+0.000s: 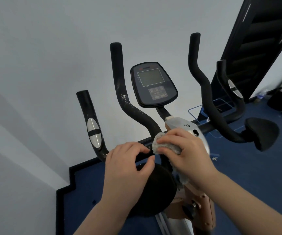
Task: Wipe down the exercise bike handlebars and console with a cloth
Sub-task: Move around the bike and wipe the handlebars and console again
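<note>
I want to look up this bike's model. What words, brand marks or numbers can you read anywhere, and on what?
Nothing can be read for certain.
Console: a small mark above the screen, small marks beside it and button labels below, all too blurred.
Dark panel at right: a pale emblem, not legible.

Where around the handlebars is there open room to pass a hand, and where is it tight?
Open gaps: between the left inner handlebar and console, and between console and right inner handlebar. Crowded at the bars' base, where left hand, right hand and cloth meet.
</note>
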### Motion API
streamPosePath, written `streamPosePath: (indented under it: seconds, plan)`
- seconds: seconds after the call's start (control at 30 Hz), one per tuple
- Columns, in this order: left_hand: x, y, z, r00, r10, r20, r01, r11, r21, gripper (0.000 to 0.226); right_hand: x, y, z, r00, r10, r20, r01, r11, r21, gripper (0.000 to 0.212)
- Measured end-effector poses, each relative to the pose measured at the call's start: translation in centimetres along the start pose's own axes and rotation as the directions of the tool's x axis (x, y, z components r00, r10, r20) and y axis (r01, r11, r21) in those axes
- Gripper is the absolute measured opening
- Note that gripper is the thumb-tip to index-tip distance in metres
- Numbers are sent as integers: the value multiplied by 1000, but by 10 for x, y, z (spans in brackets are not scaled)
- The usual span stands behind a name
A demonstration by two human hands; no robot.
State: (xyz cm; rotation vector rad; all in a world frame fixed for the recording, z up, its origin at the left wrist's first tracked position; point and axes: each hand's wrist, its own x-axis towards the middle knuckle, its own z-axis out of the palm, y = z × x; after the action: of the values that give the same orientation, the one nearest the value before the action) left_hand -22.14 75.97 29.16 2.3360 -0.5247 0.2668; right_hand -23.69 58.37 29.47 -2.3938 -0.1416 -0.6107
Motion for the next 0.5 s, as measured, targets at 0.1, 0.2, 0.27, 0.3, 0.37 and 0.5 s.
streamPosePath:
  seconds: [0.1,0.2,0.27,0.3,0.37,0.5]
  plan:
    - [1,2,-1,1000,18,-6,-18,1000,-21,22,32,-5,13,999,-54,-7,54,997,-50,10]
    - [-2,3,-2,999,28,-25,-28,1000,-4,16,45,-4,9,992,19,-122,-19,1000,-1,8]
    - [-3,3,-2,999,20,-39,-20,1000,-9,11,37,1,-8,966,120,-229,-104,991,82,10]
    - [-4,3,-3,999,14,-42,-14,1000,-14,10,30,2,-15,962,140,-232,-119,987,104,12]
    - [-4,3,-3,999,6,-33,-7,1000,-17,10,10,1,-16,984,135,-119,-126,988,86,19]
    - [-4,4,-2,999,8,-42,-8,1000,-13,15,-23,-2,3,996,91,3,-91,993,81,40]
